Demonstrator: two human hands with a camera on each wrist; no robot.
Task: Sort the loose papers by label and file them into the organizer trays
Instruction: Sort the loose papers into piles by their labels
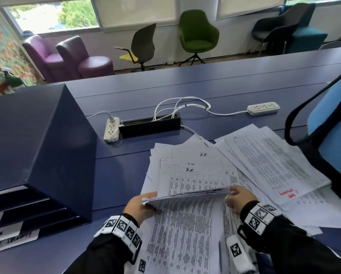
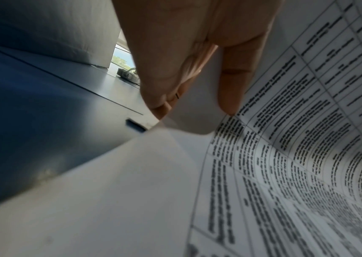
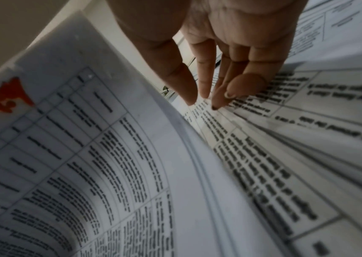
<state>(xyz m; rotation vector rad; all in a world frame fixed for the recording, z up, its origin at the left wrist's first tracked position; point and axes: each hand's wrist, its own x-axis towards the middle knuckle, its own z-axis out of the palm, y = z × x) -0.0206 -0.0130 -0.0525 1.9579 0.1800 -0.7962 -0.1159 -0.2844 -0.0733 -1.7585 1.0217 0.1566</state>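
Note:
A sheaf of printed sheets marked "H.R." (image 1: 193, 178) is lifted at its near edge over a printed table sheet (image 1: 185, 234). My left hand (image 1: 146, 200) pinches the sheaf's near left corner; the left wrist view shows this left hand (image 2: 197, 107) with the thumb (image 2: 230, 83) on one face and the fingers behind. My right hand (image 1: 230, 192) is at the sheaf's right corner. In the right wrist view this right hand (image 3: 204, 100) has nearly straight fingers, tips on the sheets below. The dark blue organizer (image 1: 37, 145) stands left, with white tray labels (image 1: 13, 237).
More loose papers (image 1: 274, 165), one with red writing, fan out to the right. Behind lie two white power strips (image 1: 112, 129) (image 1: 263, 108), their cables and a black cable box (image 1: 150, 127). A blue and black bag (image 1: 332, 125) stands at the right edge. Chairs stand beyond the table.

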